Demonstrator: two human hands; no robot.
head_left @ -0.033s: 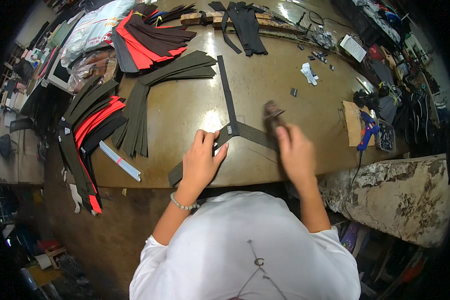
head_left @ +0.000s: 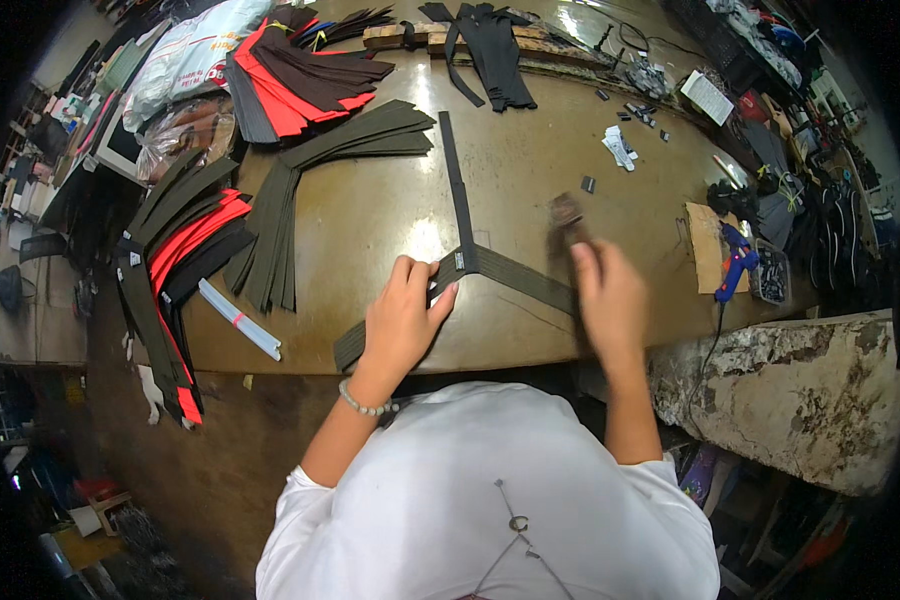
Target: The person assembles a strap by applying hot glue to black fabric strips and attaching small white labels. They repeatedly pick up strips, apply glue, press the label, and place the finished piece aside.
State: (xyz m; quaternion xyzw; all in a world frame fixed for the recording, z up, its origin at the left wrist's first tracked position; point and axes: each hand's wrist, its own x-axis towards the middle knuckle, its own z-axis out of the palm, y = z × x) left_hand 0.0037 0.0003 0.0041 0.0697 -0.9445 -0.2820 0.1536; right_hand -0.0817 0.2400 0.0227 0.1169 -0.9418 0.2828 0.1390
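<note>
Dark olive fabric strips [head_left: 525, 279] lie bent in a shallow V at the table's near edge. A black strap [head_left: 454, 180] with a small label runs away from the bend. My left hand [head_left: 400, 305] grips the strips just left of the bend, thumb and fingers around them, pressing on the table. My right hand [head_left: 608, 290] is closed around the handle of what looks like a hammer [head_left: 567, 212], its brown head blurred by motion. It is beside the right end of the strips; whether it touches them I cannot tell.
Bundled olive strips [head_left: 280, 220] and red, black and olive strips [head_left: 205, 240] lie left, near pale sticks [head_left: 240, 320]. Black straps [head_left: 495, 60] lie at the back. On the right are a blue glue gun [head_left: 737, 262] on cardboard, paper scraps [head_left: 618, 148] and small dark pieces [head_left: 642, 114].
My right hand and the hammer have shifted a little to the right, uncovering more of the strips' right arm. My left hand has stayed in place.
</note>
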